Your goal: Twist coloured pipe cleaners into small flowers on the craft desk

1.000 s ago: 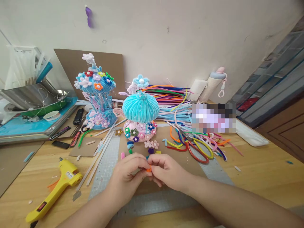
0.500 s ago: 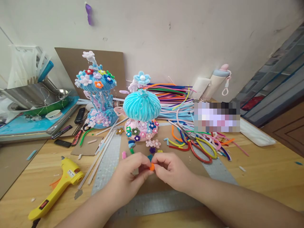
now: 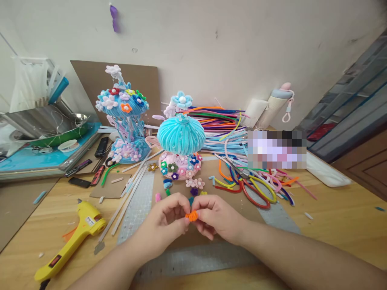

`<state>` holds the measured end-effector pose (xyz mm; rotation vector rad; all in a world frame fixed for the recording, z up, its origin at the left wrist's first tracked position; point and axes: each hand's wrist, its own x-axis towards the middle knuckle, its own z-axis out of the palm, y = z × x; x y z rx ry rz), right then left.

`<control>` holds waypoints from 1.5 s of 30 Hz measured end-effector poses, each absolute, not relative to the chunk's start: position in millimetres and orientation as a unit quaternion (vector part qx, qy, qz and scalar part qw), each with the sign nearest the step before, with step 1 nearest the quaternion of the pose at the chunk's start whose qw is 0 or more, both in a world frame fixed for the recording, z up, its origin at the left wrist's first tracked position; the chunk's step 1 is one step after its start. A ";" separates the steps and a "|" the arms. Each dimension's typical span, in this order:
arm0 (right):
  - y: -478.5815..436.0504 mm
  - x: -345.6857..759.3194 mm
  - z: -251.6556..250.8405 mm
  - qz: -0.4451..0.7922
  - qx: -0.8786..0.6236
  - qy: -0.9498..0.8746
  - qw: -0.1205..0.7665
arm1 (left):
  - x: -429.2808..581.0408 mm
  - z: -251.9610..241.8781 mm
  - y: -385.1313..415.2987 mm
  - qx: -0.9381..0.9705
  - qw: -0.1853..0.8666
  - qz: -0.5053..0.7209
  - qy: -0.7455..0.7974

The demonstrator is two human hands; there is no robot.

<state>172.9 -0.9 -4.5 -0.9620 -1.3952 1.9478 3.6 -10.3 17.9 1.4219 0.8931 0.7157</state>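
Between the fingertips of my left hand [image 3: 167, 217] and my right hand [image 3: 219, 217] is a small orange pipe cleaner [image 3: 191, 216] bent into loops. Both hands are closed on it in a pinch, above a brown board [image 3: 250, 211]. Just beyond my fingers lie pink pipe-cleaner flowers [image 3: 198, 183], a dark purple flower [image 3: 194, 191] and short coloured pieces, some partly hidden by my hands. Farther back stands a turquoise ribbed pipe-cleaner dome [image 3: 181, 136] over a pink round base [image 3: 165, 167] dotted with small flowers.
A yellow glue gun [image 3: 72, 237] lies at left. Red-handled scissors [image 3: 255, 193] rest among cut pipe cleaners at right. A blue flowered pipe-cleaner model [image 3: 122, 106] stands at back left, and bundled pipe cleaners [image 3: 220, 121] lie along the wall. A grey cutting mat [image 3: 181, 259] is under the board.
The fingers have shifted around the orange pipe cleaner, so more of its loops show now. My right hand's lower fingers have opened out a little below it.
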 end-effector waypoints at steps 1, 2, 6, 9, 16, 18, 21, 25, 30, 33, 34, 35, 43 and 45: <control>-2.0 172.4 -5.9 0.704 -0.365 -0.542 0.280 | 4.7 16.7 -9.8 0.607 0.617 0.311 0.392; -3.4 171.9 -7.6 0.663 -0.376 -0.579 0.290 | 5.9 15.4 -9.5 0.604 0.612 0.315 0.403; -9.0 171.9 -12.3 0.362 -0.407 -0.768 0.336 | 9.5 9.5 -11.9 0.681 0.470 0.323 0.459; -10.4 174.5 -9.9 0.259 -0.407 -0.822 0.303 | 8.5 6.5 -14.6 0.761 0.342 0.292 0.467; -5.8 182.0 4.9 0.246 -0.385 -0.849 0.266 | 5.1 7.7 -15.8 0.795 0.286 0.281 0.455; -3.8 182.3 5.1 0.259 -0.377 -0.846 0.274 | 5.5 8.7 -16.4 0.792 0.300 0.278 0.453; -2.0 181.0 1.5 0.267 -0.364 -0.837 0.308 | 6.6 10.1 -17.8 0.777 0.327 0.284 0.457; -3.9 180.2 -2.9 0.234 -0.346 -0.846 0.333 | 7.7 11.7 -20.2 0.756 0.354 0.311 0.455; -9.4 183.4 0.8 0.170 -0.320 -0.877 0.317 | 8.2 13.8 -22.8 0.725 0.363 0.353 0.466; -10.8 183.5 5.3 0.184 -0.314 -0.875 0.320 | 7.5 15.0 -22.7 0.723 0.344 0.352 0.485; -11.1 182.9 6.4 0.196 -0.320 -0.869 0.322 | 7.1 15.4 -22.5 0.727 0.335 0.347 0.488; -11.3 182.1 6.9 0.209 -0.333 -0.860 0.325 | 6.6 15.7 -22.3 0.734 0.324 0.342 0.489; -14.2 180.1 5.1 0.250 -0.365 -0.820 0.364 | 3.3 14.8 -22.1 0.782 0.255 0.372 0.431; -13.8 181.7 5.6 0.256 -0.346 -0.824 0.368 | 3.3 14.4 -22.0 0.783 0.248 0.383 0.424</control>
